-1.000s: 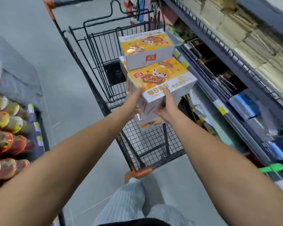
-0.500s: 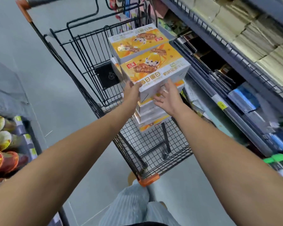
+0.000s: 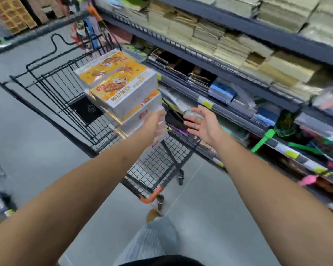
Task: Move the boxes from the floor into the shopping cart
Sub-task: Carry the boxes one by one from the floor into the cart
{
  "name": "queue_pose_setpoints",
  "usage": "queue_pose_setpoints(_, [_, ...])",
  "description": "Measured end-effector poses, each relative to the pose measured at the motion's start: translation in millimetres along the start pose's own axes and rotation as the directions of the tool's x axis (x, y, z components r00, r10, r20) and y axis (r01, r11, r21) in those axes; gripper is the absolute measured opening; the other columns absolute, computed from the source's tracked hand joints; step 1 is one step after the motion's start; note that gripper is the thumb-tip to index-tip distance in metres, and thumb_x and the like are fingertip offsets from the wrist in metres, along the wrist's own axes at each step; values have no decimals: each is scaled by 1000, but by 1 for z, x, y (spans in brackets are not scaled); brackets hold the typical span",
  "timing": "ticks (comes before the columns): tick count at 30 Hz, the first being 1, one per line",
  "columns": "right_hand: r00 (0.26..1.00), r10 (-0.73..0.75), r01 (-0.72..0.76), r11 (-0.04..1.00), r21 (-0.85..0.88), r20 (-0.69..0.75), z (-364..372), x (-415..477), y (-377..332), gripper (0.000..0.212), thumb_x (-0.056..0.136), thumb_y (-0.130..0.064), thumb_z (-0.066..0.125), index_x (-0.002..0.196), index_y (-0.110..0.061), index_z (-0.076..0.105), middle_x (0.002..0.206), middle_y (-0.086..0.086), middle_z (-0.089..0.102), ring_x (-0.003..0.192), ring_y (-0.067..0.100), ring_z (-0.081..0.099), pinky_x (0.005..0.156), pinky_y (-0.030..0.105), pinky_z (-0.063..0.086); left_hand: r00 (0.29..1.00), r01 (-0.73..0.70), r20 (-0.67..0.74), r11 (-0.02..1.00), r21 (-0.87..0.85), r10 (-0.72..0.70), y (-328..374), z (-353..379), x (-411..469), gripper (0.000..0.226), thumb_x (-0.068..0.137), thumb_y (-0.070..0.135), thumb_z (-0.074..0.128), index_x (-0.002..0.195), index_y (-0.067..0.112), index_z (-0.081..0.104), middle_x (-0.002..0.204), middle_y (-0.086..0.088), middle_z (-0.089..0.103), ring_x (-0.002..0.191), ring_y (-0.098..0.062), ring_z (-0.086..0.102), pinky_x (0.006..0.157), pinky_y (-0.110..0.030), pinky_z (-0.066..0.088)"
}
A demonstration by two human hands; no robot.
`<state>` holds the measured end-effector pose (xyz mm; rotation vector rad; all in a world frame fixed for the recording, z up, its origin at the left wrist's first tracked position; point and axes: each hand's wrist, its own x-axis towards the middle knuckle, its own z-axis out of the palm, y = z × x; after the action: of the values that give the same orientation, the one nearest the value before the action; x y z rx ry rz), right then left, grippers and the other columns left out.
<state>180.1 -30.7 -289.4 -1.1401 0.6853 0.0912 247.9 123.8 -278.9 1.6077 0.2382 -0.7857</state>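
- In the shopping cart [image 3: 154,166], yellow-and-white snack boxes stand in a stack at the side nearest the store shelving [image 3: 258,31].
- The top near box [image 3: 123,91] lies flat on the stack, orange printed face up, touching a second top box [image 3: 104,66] just behind it.
- The lower boxes [image 3: 142,114] sit beneath them, partly hidden by the left hand [image 3: 152,123].
- The left hand is against the near face of the stack, below the top near box; it is blurred, so I cannot tell whether its fingers grip or only touch.
- The right hand [image 3: 204,123] hangs in the air just to the right of the stack, palm turned towards it, fingers spread and straight, touching nothing.
- Both bare forearms reach forward over the cart's near end, with its orange corner bumper [image 3: 150,196].
- A striped trouser leg [image 3: 152,240] shows below, on the grey floor [image 3: 27,150].
- Stacks of yellowish paper goods [image 3: 229,47] fill the upper shelves.
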Motion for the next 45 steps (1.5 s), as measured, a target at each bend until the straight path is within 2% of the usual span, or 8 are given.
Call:
queue_pose_setpoints(9, [971, -29, 59, 991, 119, -239, -183, -184, 64, 32, 101, -41, 36, 88, -19, 55, 90, 5, 64, 78, 19, 60, 73, 32, 45, 963, -61, 268, 959, 276, -16, -85, 171, -121, 36, 98, 25, 44, 131, 12, 52, 127, -2, 57, 105, -18, 54, 93, -34, 38])
queue_pose_setpoints(12, [939, -44, 97, 986, 139, -340, -244, -261, 90, 32, 101, -41, 37, 88, -19, 56, 89, 5, 65, 76, 18, 61, 69, 30, 44, 930, -95, 366, 936, 339, -38, -119, 235, -171, 18, 97, 25, 45, 104, 19, 60, 103, 6, 62, 88, -13, 57, 86, -31, 36])
queue_pose_setpoints(14, [920, -54, 125, 979, 159, -388, -277, -304, 108, 31, 100, -42, 38, 90, -20, 57, 91, 3, 66, 80, 17, 62, 72, 31, 43, 890, -127, 451, 919, 374, -61, -140, 276, -202, 14, 96, 25, 46, 85, 23, 55, 108, 0, 62, 91, -16, 56, 86, -31, 35])
queue_pose_setpoints(20, [828, -33, 204, 948, 245, -560, -365, -415, 156, 29, 100, -42, 39, 91, -22, 58, 89, 0, 66, 83, 17, 61, 76, 31, 43, 755, -280, 640, 811, 514, -145, -201, 393, -293, 10, 94, 26, 48, 87, 25, 54, 107, 3, 59, 94, -16, 57, 78, -28, 38])
queue_pose_setpoints(28, [597, 76, 385, 846, 368, -799, -471, -538, 225, 26, 99, -39, 41, 87, -22, 58, 89, -1, 66, 79, 14, 60, 72, 28, 42, 517, -495, 785, 628, 600, -341, -290, 537, -399, 14, 90, 28, 51, 101, 22, 58, 110, 5, 67, 82, -10, 60, 68, -26, 37])
queue_pose_setpoints(32, [494, 162, 463, 783, 416, -854, -531, -598, 258, 25, 99, -37, 43, 85, -20, 56, 87, 1, 66, 78, 16, 61, 72, 29, 42, 412, -568, 802, 567, 597, -432, -336, 613, -453, 10, 93, 29, 49, 89, 24, 56, 106, 7, 64, 78, -5, 58, 65, -24, 35])
queue_pose_setpoints(37, [331, 299, 518, 735, 437, -895, -605, -670, 289, 23, 99, -34, 45, 84, -19, 55, 87, 2, 65, 75, 16, 61, 67, 28, 45, 263, -658, 766, 472, 587, -586, -394, 703, -517, 10, 94, 28, 47, 86, 25, 53, 106, 8, 62, 79, -4, 58, 82, -29, 38])
queue_pose_setpoints(45, [122, 455, 661, 626, 414, -882, -671, -769, 344, 20, 97, -33, 47, 84, -21, 57, 85, 0, 67, 73, 14, 63, 64, 26, 45, 76, -758, 678, 399, 516, -731, -476, 806, -612, 10, 95, 29, 47, 91, 25, 56, 112, 7, 61, 95, -10, 58, 82, -28, 39])
